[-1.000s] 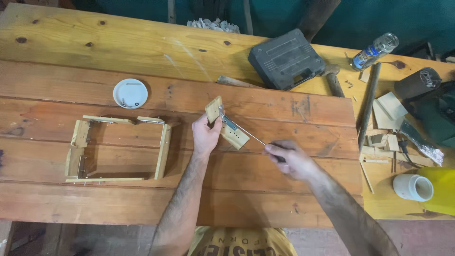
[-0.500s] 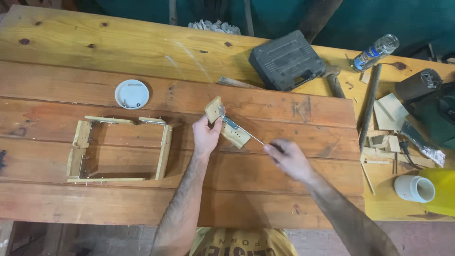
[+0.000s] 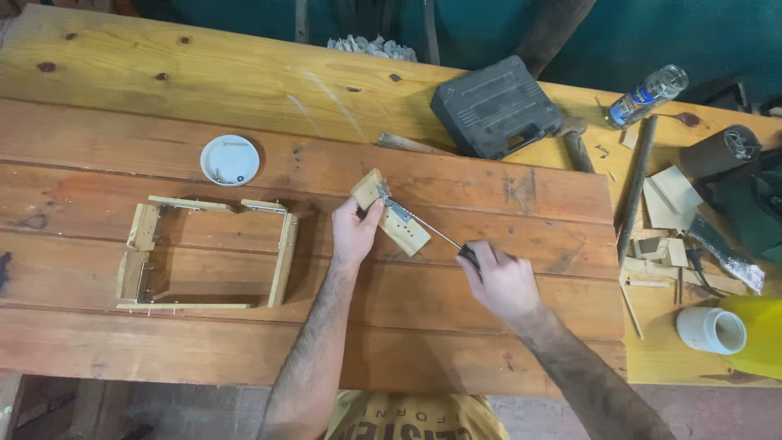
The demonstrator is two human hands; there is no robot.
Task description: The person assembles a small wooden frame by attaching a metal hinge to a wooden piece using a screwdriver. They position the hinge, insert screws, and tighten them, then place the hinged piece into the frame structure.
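A wide surface (image 3: 244, 90) of wooden planks is seen from above: pale yellow boards at the far edge and right end, reddish-brown boards with dark knots nearer. Beyond it a dark teal wall (image 3: 204, 16) is visible. Below the near edge, grey floor (image 3: 163, 407) is glimpsed. Even light is cast.

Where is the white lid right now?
In the head view, the white lid lies left of centre on the workbench, just above the wooden frame and left of the left hand.
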